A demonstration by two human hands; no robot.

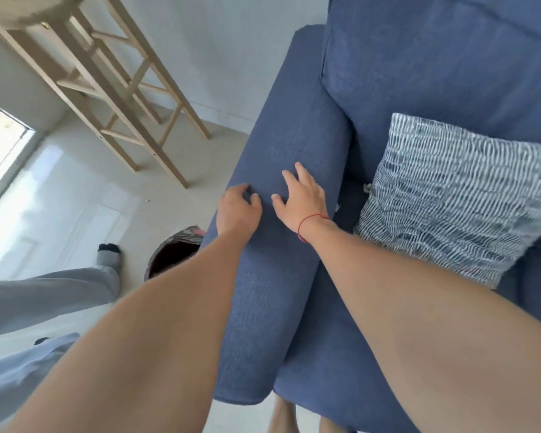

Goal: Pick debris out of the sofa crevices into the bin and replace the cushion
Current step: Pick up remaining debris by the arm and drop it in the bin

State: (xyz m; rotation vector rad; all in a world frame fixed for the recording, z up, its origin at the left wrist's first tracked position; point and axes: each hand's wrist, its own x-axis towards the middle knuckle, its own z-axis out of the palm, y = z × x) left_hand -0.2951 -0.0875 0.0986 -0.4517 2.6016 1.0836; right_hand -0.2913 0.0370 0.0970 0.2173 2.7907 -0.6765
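Note:
A blue sofa fills the right of the view, its padded armrest (281, 145) running down the middle. My left hand (238, 209) rests on the armrest's outer edge with its fingers curled. My right hand (300, 198), a red string on its wrist, lies flat and spread on the armrest top. Neither hand holds anything. A blue-and-white patterned cushion (456, 195) sits on the seat, leaning against the backrest. Small pale scraps of debris (366, 188) show in the crevice between armrest and seat. The bin (172, 256), lined with a dark bag, stands on the floor left of the armrest, partly behind my left forearm.
Two tall wooden stools (113, 89) stand on the pale tiled floor at the upper left. My legs in grey trousers (44, 295) are at the lower left. A bright window or door (0, 145) is at the far left.

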